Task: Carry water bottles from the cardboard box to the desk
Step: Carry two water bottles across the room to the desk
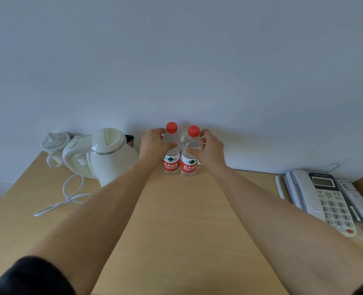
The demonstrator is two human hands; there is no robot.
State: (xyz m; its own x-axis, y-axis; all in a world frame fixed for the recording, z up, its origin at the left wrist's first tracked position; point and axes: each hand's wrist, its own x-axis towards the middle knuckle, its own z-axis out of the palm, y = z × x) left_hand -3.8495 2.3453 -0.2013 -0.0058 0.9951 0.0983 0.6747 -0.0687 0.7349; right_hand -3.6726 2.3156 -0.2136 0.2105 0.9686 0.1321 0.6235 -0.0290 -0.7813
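A: At the back of the table [176, 220], against the wall, two water bottles are seen upright: left bottle [171, 155], right bottle [189, 157], side by side and touching or nearly so. Both bases appear to be seated on the table.

B: Hands?

A: Left hand [153, 145] is curled round the upper body of the left bottle; right hand [209, 149] is wrapped round the right bottle the same way. Neither grip has been released.

B: So placed?

A: Judged as placed but not let go. The release is what remains for this pair.

B: More to fetch?

A: Cannot be told. The cardboard box is not in view, so the remaining count is unknown.

B: Clearance?

A: Kettle [110, 156] stands just left of the left hand, its cord [70, 196] trailing forward. Phone [323, 196] is well apart on the right. Room is left between for further bottles.
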